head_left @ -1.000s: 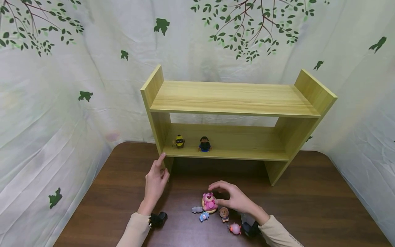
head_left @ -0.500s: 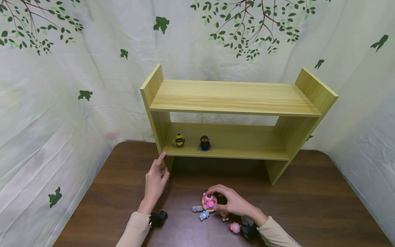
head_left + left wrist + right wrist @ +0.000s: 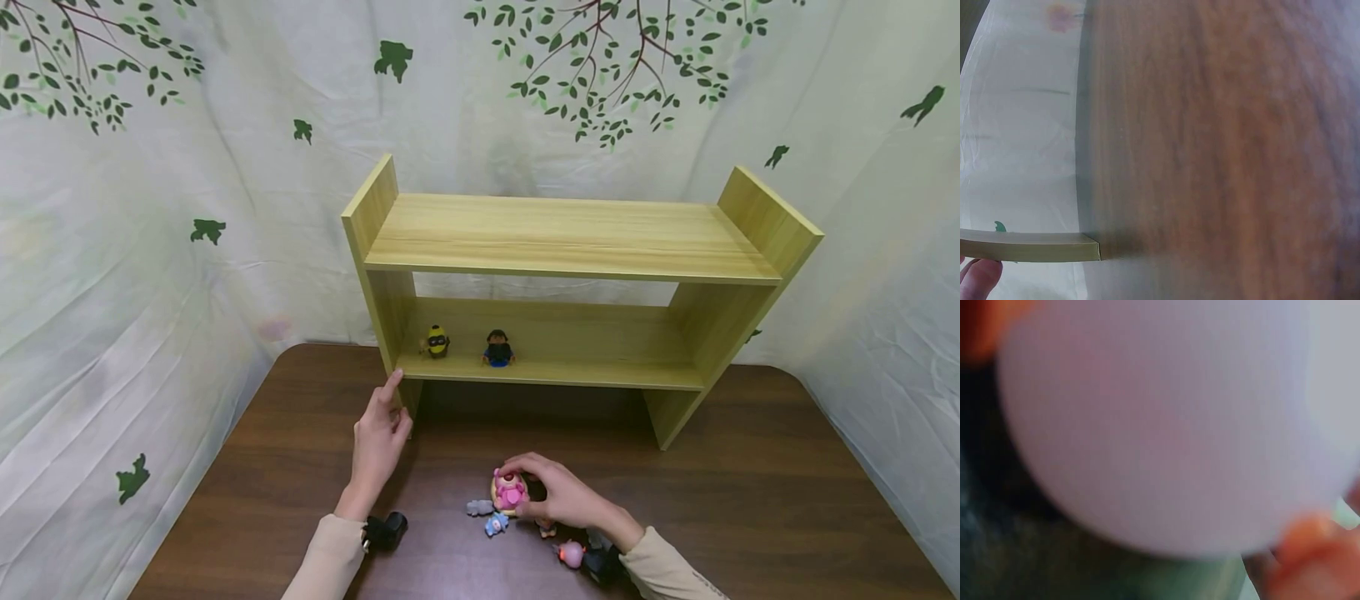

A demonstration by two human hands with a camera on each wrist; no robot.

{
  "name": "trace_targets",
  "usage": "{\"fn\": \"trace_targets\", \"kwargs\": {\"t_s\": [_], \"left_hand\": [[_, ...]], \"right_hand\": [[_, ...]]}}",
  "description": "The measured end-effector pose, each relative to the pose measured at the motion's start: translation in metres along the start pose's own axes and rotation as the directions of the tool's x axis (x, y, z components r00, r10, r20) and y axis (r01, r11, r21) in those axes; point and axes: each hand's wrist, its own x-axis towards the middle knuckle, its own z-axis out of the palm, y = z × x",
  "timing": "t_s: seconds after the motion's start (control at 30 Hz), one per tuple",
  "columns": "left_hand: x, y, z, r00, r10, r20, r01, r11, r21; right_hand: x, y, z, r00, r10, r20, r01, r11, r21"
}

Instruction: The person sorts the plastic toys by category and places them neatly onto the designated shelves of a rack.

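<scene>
My right hand (image 3: 566, 496) curls its fingers and thumb round a pink bear figurine (image 3: 510, 493) on the tabletop. Close to the right wrist camera, a blurred pale round surface (image 3: 1166, 437) fills the view, with fingertips (image 3: 1316, 565) at its edges. On the left, my left hand (image 3: 377, 442) touches the front edge of the wooden shelf (image 3: 558, 373) near its left side panel, index finger extended. The left wrist view shows a fingertip (image 3: 982, 278) against the panel (image 3: 1041, 250). A brown-maned figurine (image 3: 548, 528) is mostly hidden under the right hand.
Small grey (image 3: 479, 507) and blue (image 3: 496, 524) toys lie left of the bear; a pink round toy (image 3: 572, 554) lies by the right wrist. A yellow figure (image 3: 437, 343) and a dark-haired figure (image 3: 498, 350) stand on the shelf's middle board. A leaf-printed curtain (image 3: 247, 208) hangs behind.
My right hand has come in slightly left and down, its fingers closing round the pink bear and covering most of the brown-maned figurine. The left hand stays in place.
</scene>
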Motion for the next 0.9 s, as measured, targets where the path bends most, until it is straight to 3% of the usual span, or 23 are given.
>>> {"fn": "trace_targets", "kwargs": {"t_s": [0.9], "left_hand": [[-0.0002, 0.0, 0.0001, 1.0, 0.002, -0.004, -0.002, 1.0, -0.007]], "right_hand": [[0.004, 0.0006, 0.0065, 0.998, -0.03, -0.059, 0.03, 0.999, 0.012]]}}
